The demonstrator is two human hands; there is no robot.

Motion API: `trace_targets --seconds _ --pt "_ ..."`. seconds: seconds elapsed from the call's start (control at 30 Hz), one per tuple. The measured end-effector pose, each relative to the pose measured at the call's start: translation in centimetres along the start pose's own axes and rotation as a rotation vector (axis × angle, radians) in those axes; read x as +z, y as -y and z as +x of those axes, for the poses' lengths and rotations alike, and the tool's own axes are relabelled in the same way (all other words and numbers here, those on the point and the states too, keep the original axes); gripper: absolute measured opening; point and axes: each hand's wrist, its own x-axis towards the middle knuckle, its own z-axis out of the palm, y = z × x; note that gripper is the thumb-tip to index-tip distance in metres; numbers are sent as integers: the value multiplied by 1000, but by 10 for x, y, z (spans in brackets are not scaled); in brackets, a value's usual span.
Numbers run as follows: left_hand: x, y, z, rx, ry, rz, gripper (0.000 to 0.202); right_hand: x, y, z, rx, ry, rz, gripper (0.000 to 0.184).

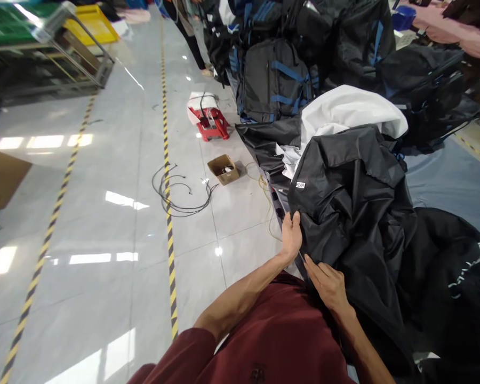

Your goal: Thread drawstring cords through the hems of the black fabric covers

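A black fabric cover (344, 213) lies in loose folds on the table at my right, with a small white "REAR" label (300, 185) near its left edge. My left hand (291, 236) is closed on that edge just below the label, its thumb and a fingertip showing. Closer to my body, my right hand (327, 282) pinches the same edge, its fingers pointing forward along the fabric. What lies under the fingers is hidden. Behind the folds, white sheeting (348, 109) bulges up. Another black cover with white lettering (452, 288) lies to the right.
Black bags with blue straps (278, 80) are piled at the far end. On the floor are a red stool (212, 125), a small cardboard box (223, 169) and coiled black cables (184, 210). A person's leg (192, 42) shows beyond. A metal trolley (84, 58) stands at upper left.
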Motion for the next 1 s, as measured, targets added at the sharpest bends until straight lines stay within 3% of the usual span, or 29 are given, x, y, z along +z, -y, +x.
trace_targets --seconds 0.13,0.33,0.53,0.7,0.8,0.87,1.0 --pt "5 -1 3 212 -73 110 37 3 0 8 40 64 -18 37" --pt "20 -14 -10 216 -67 93 33 7 15 19 215 -54 -53 39" --pt "36 -22 -39 212 307 134 29 -7 14 35 425 -215 -162 50" --pt "49 -37 -39 164 427 123 30 -10 7 31 482 -292 -171 46" --pt "51 -57 -37 149 645 190 35 -17 -2 24 517 -366 -91 44" --pt "45 -74 -32 264 756 346 36 -29 -7 17 563 -404 -11 44" --pt "30 -111 -5 925 688 621 35 -61 -10 -4 703 -328 151 45"
